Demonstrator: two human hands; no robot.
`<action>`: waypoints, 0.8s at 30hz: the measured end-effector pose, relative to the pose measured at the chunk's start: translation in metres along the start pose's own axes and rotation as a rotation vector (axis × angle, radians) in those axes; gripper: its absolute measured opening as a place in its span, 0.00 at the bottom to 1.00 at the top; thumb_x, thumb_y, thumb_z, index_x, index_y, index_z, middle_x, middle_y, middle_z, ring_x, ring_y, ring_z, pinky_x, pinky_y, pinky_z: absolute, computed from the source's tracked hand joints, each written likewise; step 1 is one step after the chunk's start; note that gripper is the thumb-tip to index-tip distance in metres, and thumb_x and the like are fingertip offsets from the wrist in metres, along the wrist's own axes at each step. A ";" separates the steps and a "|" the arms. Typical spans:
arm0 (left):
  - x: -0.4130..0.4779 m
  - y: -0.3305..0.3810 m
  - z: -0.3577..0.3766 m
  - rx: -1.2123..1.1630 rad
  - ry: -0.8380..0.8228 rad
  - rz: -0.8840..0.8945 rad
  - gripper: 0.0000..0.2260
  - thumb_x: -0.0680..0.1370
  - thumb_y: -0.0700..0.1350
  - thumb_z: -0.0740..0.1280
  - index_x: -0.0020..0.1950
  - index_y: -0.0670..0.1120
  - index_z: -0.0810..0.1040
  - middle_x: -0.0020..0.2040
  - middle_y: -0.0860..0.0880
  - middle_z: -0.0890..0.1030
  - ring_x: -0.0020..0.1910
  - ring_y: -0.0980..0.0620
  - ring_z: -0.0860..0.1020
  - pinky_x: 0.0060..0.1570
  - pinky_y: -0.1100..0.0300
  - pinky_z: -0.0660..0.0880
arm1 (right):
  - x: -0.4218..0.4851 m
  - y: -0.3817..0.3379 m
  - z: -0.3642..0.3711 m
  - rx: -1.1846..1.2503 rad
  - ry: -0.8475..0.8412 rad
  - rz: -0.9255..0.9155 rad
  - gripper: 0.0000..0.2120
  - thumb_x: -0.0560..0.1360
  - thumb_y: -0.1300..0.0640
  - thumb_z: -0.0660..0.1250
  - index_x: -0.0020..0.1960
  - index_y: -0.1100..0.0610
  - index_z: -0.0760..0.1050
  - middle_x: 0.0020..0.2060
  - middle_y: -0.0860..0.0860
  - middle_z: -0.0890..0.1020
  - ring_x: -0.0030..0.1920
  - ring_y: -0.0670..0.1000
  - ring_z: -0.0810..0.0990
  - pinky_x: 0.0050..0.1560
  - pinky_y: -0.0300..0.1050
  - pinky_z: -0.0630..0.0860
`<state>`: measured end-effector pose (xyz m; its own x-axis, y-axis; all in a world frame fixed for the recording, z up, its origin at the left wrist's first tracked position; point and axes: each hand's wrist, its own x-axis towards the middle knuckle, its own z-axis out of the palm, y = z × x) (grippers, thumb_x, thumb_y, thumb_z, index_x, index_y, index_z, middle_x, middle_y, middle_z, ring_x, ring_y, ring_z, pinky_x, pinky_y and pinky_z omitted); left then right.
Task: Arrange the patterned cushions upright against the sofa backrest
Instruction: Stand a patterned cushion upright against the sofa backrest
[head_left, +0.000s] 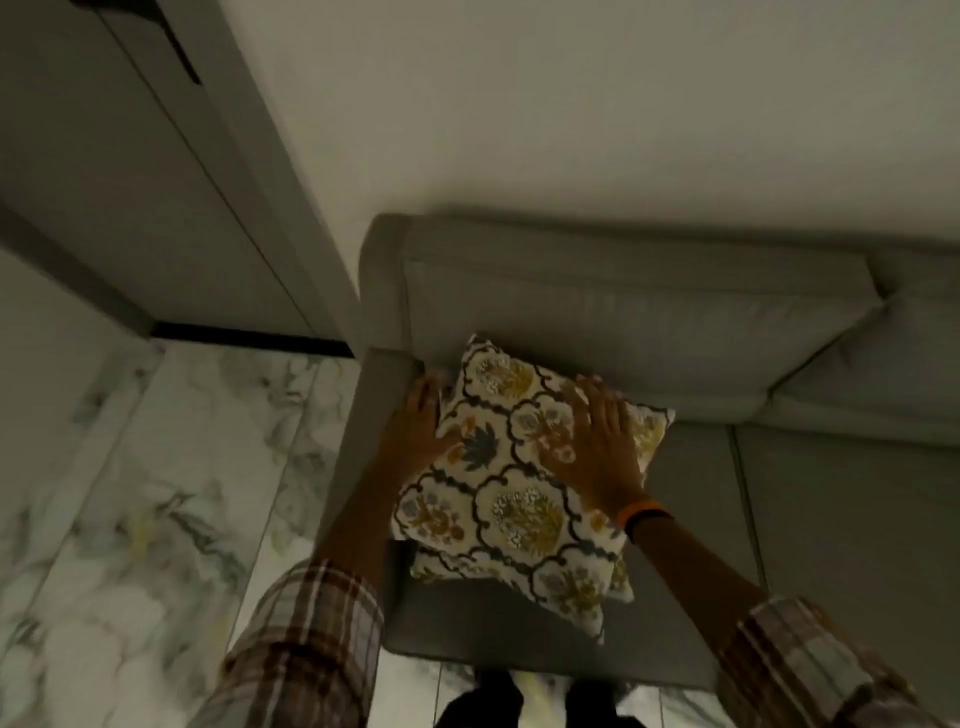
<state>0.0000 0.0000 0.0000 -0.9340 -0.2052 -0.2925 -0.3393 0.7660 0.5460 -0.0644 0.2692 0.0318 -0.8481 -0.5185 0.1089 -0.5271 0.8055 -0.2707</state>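
Note:
A patterned cushion (511, 499), cream with dark lattice and yellow flowers, lies tilted on the grey sofa seat (810, 519) at its left end, its far corner touching the backrest (623, 317). A second patterned cushion (441, 566) peeks out beneath it. My left hand (418, 431) grips the top cushion's left edge, beside the armrest. My right hand (602, 441) rests flat, fingers spread, on the cushion's upper right part.
The sofa armrest (374, 410) stands just left of the cushions. A marble-patterned floor (156, 493) lies to the left, with a grey door and frame (130, 182) behind it. A white wall rises behind the backrest. More seat extends to the right.

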 end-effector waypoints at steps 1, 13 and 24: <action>0.009 -0.005 0.013 -0.094 -0.065 -0.095 0.42 0.78 0.63 0.65 0.82 0.47 0.48 0.83 0.43 0.51 0.80 0.40 0.57 0.76 0.42 0.61 | -0.012 0.012 0.013 0.058 -0.028 0.083 0.41 0.74 0.35 0.66 0.79 0.54 0.60 0.78 0.61 0.64 0.79 0.64 0.60 0.77 0.67 0.60; 0.048 0.025 0.054 -0.827 -0.066 -0.512 0.44 0.65 0.69 0.75 0.76 0.52 0.68 0.66 0.49 0.78 0.55 0.50 0.80 0.60 0.50 0.78 | -0.077 0.081 0.054 1.131 -0.184 0.996 0.23 0.73 0.53 0.77 0.65 0.56 0.77 0.38 0.51 0.84 0.28 0.47 0.79 0.26 0.40 0.76; 0.044 0.215 0.148 -0.945 -0.200 -0.464 0.33 0.78 0.55 0.70 0.78 0.44 0.63 0.72 0.47 0.71 0.68 0.45 0.73 0.68 0.49 0.72 | -0.071 0.257 -0.113 1.113 0.054 0.880 0.26 0.64 0.53 0.83 0.60 0.60 0.83 0.56 0.58 0.87 0.56 0.59 0.86 0.58 0.65 0.82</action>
<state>-0.0974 0.2461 -0.0117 -0.6852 -0.1862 -0.7041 -0.6856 -0.1613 0.7099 -0.1456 0.5451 0.0623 -0.8871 0.0574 -0.4581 0.4598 0.1984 -0.8656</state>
